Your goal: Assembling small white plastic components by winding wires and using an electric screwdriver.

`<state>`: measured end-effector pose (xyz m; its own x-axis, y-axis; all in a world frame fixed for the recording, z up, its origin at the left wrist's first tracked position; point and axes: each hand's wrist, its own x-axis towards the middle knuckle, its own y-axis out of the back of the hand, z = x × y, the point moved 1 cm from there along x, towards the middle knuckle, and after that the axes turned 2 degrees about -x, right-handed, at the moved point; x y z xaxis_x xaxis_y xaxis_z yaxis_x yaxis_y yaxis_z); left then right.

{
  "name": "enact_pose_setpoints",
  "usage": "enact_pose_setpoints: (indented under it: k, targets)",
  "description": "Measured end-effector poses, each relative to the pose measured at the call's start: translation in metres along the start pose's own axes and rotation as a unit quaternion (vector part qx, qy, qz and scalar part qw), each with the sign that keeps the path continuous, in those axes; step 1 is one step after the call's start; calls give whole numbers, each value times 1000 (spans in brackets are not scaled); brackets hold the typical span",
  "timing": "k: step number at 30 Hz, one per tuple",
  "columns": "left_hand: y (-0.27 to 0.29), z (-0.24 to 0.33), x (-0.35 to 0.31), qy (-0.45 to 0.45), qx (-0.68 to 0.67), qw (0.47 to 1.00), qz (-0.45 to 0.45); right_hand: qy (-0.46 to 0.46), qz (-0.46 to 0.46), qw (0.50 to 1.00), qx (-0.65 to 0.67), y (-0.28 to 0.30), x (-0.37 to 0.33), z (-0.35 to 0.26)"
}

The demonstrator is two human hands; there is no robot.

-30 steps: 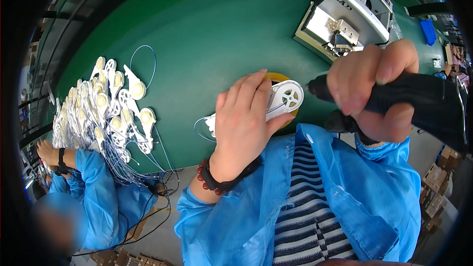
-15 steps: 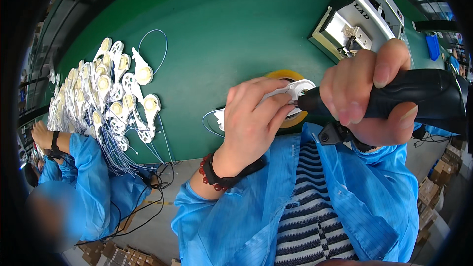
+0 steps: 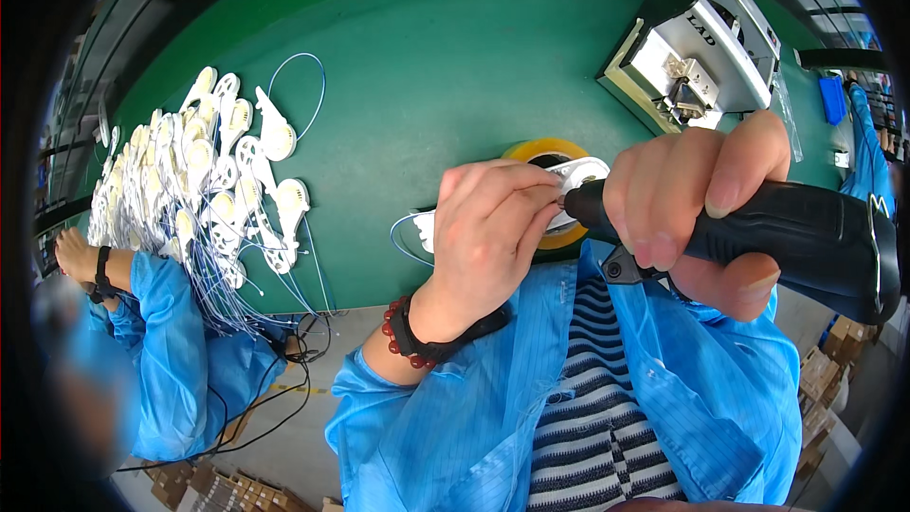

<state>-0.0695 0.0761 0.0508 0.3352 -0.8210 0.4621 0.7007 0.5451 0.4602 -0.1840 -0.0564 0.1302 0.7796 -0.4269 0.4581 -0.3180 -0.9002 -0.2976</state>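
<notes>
My right hand is wrapped round a black electric screwdriver, whose tip points left. My left hand holds a white plastic housing, fingertips pinched beside the screwdriver tip; a screw there is too small to make out. Beneath the housing lies a roll of yellow tape, partly covered by it and by my fingers. The housing's other end shows past the left hand, and a thin blue-grey cable loops out from it.
A heap of similar white housings with cables covers the green table's left side. A silver and black box-shaped machine stands far right. A blue bin lies beyond it. A co-worker's hand is at the left edge.
The screwdriver's rear end has dropped toward me, so it slants more. My right hand has shifted slightly nearer and left with it. My left hand has barely moved.
</notes>
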Motion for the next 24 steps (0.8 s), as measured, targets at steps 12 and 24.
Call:
enact_pose_setpoints:
  k: [12, 24]
  targets:
    - [-8, 5, 4, 22, 102, 994, -41, -50, 97, 988, -108, 2, -3, -7]
    - [-7, 5, 3, 5, 102, 993, -54, -77, 107, 984, -116, 1, -2, -2]
